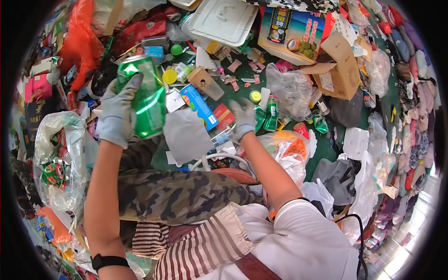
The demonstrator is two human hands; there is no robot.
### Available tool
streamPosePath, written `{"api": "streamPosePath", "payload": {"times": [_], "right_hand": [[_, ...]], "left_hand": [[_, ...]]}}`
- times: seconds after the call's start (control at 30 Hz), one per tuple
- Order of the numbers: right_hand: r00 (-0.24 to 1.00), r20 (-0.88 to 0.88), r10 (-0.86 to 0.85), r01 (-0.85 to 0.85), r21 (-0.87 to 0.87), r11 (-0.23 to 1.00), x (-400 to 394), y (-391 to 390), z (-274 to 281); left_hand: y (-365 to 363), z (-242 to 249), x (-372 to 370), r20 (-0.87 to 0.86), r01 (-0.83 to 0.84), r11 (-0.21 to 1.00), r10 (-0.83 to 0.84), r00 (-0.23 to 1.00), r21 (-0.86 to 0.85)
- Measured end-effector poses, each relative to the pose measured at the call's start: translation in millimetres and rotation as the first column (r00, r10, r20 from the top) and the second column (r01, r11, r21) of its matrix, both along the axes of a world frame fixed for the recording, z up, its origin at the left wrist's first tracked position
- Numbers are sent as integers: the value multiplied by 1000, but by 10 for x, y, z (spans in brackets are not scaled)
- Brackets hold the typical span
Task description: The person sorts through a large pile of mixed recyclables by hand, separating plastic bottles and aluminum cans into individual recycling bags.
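My left hand, in a grey work glove, is wrapped round a large green drink can, raised and slightly tilted above the litter. My right hand, also gloved, is stretched forward over the pile, its fingers apart and smeared by motion, with nothing visible in them. Just to its right lie smaller green cans. Below it is a clear plastic piece. Between my hands are a blue carton, a red packet and a grey sheet.
A clear plastic bag with crushed cans stands at left. A white lidded box, a printed carton and an open cardboard box sit at the back. Plastic bags and scraps crowd the right. Bundled cloth lines the far right.
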State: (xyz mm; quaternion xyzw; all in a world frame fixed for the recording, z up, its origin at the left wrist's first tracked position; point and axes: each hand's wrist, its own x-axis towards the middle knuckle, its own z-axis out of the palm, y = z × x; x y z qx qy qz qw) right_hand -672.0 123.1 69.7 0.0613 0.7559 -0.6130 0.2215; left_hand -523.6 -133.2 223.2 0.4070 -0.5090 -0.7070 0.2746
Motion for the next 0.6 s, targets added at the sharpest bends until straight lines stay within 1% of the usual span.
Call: {"api": "streamPosePath", "payload": {"times": [0.03,0.07,0.1,0.13,0.17,0.2,0.23,0.3,0.33,0.37,0.4,0.43,0.47,0.5,0.53,0.57,0.6], "right_hand": [[997,-49,-55,69,349,935,-73,265,-238],[992,-58,-112,122,643,756,-148,526,-474],[989,-62,-132,140,652,745,-116,638,-736],[976,20,-217,137,718,682,-47,679,-915],[947,96,-307,122,775,620,-9,682,-967],[942,95,-322,133,774,618,-14,679,-1012],[935,128,-331,105,792,601,-34,628,-1066],[924,182,-336,55,807,588,1,576,-1166],[945,176,-275,95,657,748,-54,572,-1264],[965,153,-215,120,470,875,-131,520,-1321],[945,195,-261,192,314,930,-200,391,-1133],[954,190,-230,220,73,973,-206,297,-935],[962,176,-209,238,-167,957,-189,194,-657],[997,-74,-18,16,-23,1000,-199,144,-610],[944,-308,119,-34,268,963,-90,-8,-327],[975,192,113,-74,-198,977,58,-220,650],[975,-101,199,-213,-141,967,193,-390,475]], "left_hand": [[116,299,-72,94,-4,999,7,996,-39],[130,330,-85,129,15,999,-19,991,28],[161,297,-81,125,36,999,-41,991,40],[192,269,-63,148,80,997,-80,986,11],[236,258,-50,171,123,992,-117,978,-23],[291,287,-42,64,161,986,-163,985,34],[282,269,-51,64,171,985,-172,983,27],[253,221,41,184,178,980,-191,964,86],[237,213,73,194,169,982,-181,964,79],[207,203,72,182,139,979,-166,969,152],[184,205,74,168,109,968,-150,974,227],[182,213,68,166,100,969,-140,976,226],[203,218,36,158,140,955,-186,970,261],[249,226,-18,144,192,935,-243,959,300],[309,290,-64,130,269,896,-332,934,353],[376,271,-89,120,291,886,-354,928,361],[429,247,-92,88,344,852,-408,909,394]]}}
